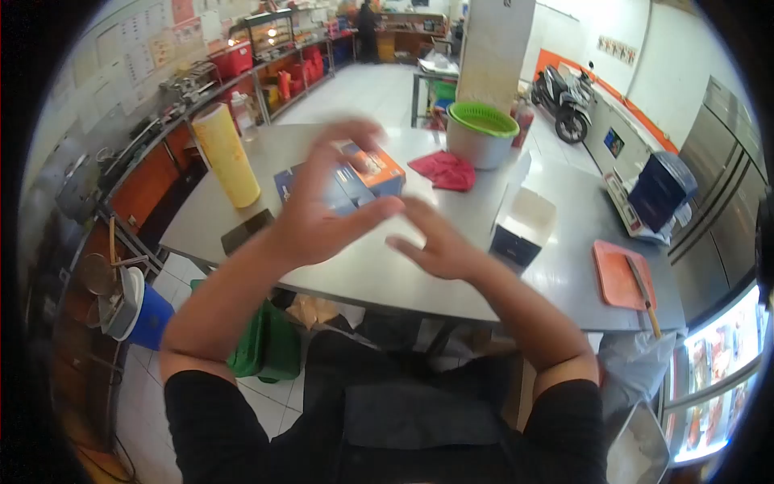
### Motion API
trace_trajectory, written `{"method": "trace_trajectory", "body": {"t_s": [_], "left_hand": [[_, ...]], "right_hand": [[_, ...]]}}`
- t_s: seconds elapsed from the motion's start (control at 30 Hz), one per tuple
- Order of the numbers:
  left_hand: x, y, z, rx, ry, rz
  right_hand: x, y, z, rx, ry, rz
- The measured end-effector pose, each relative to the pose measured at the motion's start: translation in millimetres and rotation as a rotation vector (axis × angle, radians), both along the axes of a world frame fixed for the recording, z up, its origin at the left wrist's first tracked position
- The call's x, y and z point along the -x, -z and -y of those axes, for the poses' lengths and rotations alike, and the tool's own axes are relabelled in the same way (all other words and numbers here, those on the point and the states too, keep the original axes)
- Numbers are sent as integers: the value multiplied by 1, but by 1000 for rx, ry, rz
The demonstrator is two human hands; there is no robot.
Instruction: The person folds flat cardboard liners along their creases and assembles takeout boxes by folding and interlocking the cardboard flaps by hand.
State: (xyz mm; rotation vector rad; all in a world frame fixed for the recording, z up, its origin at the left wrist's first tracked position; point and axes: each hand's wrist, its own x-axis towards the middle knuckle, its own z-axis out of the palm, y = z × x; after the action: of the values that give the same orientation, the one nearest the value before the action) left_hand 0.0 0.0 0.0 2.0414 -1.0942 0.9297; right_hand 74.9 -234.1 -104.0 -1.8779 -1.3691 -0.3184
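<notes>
My left hand [318,210] is raised over the steel table [363,278], its fingers spread and curved and its thumb pointing right. It is blurred and holds nothing I can see. Lower and to the right, my right hand [439,246] has its thumb and fingers apart, with nothing between them. The fingers of the right hand come close to my left thumb; whether they touch I cannot tell. Behind my left hand lie a blue box [343,192] and an orange-and-blue box [385,171], partly hidden. Right of my right hand stands an open box [524,226], white inside and dark blue outside.
A yellow wrap roll [226,157] stands at the left. A red cloth [443,170] lies before a grey bucket [477,147] holding a green basket [484,118]. At the right are a knife [641,282] on an orange cutting board [613,278] and a dark blue container [661,187].
</notes>
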Motion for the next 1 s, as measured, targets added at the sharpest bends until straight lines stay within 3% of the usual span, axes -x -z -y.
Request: {"method": "trace_trajectory", "body": {"t_s": [0.03,0.07,0.17,0.23,0.4,0.5,0.63,1.0], "left_hand": [[-26,30,0,-6,-30,-212],[-56,66,-14,-241,-175,-193],[-119,165,-67,-579,-590,-457],[-136,194,-96,-621,-768,-650],[-146,203,-108,-656,-881,-692],[-149,191,-98,-755,-896,-767],[-152,189,-109,-828,-890,-669],[-160,181,-113,-913,-886,-719]], "right_hand": [[-20,37,-7,116,56,-36],[-42,72,-11,160,39,-46],[-81,143,-2,439,265,12],[-85,139,-5,484,369,-28],[-87,126,-5,508,452,-74],[-108,141,5,416,357,-97],[-122,144,22,259,228,-127],[-117,142,32,209,238,-152]]}}
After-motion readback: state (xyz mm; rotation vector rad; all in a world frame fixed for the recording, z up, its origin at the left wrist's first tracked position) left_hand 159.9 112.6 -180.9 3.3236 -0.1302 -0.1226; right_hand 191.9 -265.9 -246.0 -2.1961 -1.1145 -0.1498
